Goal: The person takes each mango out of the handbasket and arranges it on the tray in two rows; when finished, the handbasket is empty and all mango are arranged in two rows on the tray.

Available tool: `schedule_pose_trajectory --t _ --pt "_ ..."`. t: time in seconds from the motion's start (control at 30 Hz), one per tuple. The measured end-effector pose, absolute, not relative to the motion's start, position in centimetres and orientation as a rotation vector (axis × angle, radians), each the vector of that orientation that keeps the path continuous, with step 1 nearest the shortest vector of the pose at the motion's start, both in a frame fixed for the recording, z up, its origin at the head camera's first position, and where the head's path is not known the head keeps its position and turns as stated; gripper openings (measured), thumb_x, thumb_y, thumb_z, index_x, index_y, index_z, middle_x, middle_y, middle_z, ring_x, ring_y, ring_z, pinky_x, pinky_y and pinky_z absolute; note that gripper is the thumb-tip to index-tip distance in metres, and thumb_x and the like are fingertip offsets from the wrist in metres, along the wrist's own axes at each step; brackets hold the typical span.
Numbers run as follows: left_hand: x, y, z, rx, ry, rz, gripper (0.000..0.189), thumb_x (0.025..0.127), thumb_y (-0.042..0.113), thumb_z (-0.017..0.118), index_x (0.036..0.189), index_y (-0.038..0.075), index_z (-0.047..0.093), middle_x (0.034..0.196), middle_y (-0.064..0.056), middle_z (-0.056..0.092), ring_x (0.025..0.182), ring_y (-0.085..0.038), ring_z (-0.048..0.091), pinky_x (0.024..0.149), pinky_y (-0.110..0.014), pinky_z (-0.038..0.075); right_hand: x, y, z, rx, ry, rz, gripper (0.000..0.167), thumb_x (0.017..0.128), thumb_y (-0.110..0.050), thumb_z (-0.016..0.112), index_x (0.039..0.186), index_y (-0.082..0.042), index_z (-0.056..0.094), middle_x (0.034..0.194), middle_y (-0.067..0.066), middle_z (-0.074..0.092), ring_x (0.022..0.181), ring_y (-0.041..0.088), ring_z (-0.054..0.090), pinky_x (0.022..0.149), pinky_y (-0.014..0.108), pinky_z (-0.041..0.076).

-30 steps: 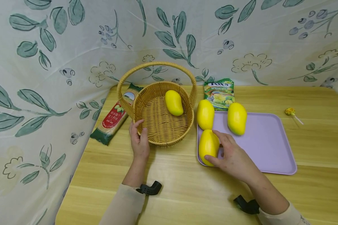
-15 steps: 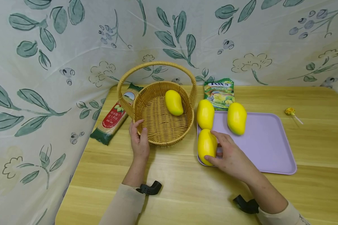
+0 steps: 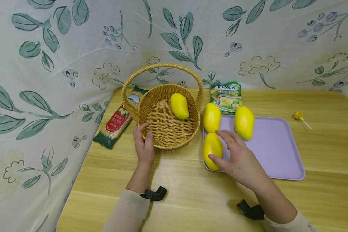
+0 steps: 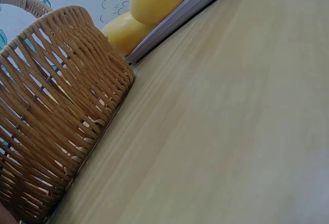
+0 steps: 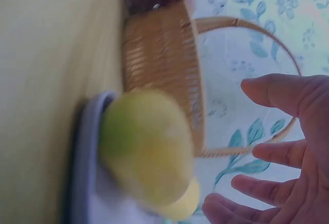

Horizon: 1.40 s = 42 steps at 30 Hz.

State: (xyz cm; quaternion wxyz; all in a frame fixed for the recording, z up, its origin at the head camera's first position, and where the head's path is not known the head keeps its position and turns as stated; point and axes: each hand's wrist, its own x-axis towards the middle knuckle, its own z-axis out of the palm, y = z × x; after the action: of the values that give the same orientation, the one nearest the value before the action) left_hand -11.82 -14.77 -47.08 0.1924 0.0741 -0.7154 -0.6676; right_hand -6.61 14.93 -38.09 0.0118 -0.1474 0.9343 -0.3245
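My left hand (image 3: 144, 146) holds the left front rim of a round wicker basket (image 3: 168, 137) with a tall arched handle. One yellow mango (image 3: 179, 106) lies inside it. To the right, my right hand (image 3: 242, 161) hovers with fingers spread beside the front mango (image 3: 212, 151) on a lilac tray (image 3: 274, 148). The right wrist view shows a gap between those fingers (image 5: 277, 154) and the mango (image 5: 146, 147). Two more mangoes lie behind: one at the tray's back left corner (image 3: 212, 117), another farther right (image 3: 244, 122). The left wrist view shows mostly the basket's side (image 4: 61, 106).
A pasta packet (image 3: 119, 120) lies left of the basket, partly behind it. The green candy bag (image 3: 226, 96) is behind the tray, near the patterned cloth (image 3: 174, 38). A lollipop (image 3: 299, 116) lies right of the tray on the wooden table (image 3: 185, 193).
The front mango has shifted slightly left on the tray. My right hand has let go of it and lifted its fingers away. The left hand stays at the basket rim.
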Motion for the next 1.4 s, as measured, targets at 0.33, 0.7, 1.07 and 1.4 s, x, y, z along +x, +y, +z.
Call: schedule_pose_trajectory --t 0.33,0.7,1.07,1.4 --pt "-12.1 -15.0 -47.4 0.175 -1.982 -1.89 0.036 0.101 0.012 0.046 0.135 0.0 0.052 0.17 -0.012 0.011 0.158 -0.029 0.012 0.127 -0.054 0.012 -5.8 8.6 -36.4 -0.736 2.873 -1.085 0.065 0.087 -0.038 0.081 0.144 -0.019 0.055 0.14 0.001 0.056 0.119 0.02 0.063 0.093 0.042 0.058" --pt "-12.4 -15.1 -47.3 0.084 -1.963 -1.871 0.037 0.099 0.008 0.047 0.134 -0.003 0.052 0.165 -0.013 0.022 0.152 -0.033 0.027 0.121 -0.056 0.029 -11.8 1.4 -36.1 -0.566 2.982 -1.217 0.062 0.091 -0.037 0.076 0.145 -0.014 0.055 0.145 0.012 0.053 0.132 0.033 0.054 0.109 0.052 0.047" --pt "-12.3 -15.1 -47.3 0.112 -1.968 -1.884 0.038 0.1 0.011 0.047 0.135 -0.001 0.052 0.166 -0.012 0.02 0.152 -0.032 0.026 0.121 -0.054 0.028 -19.3 -1.4 -37.0 -0.182 2.977 -1.219 0.067 0.092 -0.045 0.071 0.149 -0.017 0.05 0.154 0.018 0.043 0.138 0.043 0.044 0.108 0.057 0.046" --pt "-12.2 -15.2 -47.3 0.118 -1.969 -1.87 0.037 0.099 0.011 0.047 0.134 -0.002 0.054 0.165 -0.01 0.021 0.153 -0.027 0.025 0.123 -0.051 0.024 -22.0 -1.8 -37.7 -0.001 2.945 -1.214 0.075 0.092 -0.046 0.072 0.154 -0.016 0.042 0.161 0.017 0.031 0.144 0.043 0.037 0.114 0.056 0.041"
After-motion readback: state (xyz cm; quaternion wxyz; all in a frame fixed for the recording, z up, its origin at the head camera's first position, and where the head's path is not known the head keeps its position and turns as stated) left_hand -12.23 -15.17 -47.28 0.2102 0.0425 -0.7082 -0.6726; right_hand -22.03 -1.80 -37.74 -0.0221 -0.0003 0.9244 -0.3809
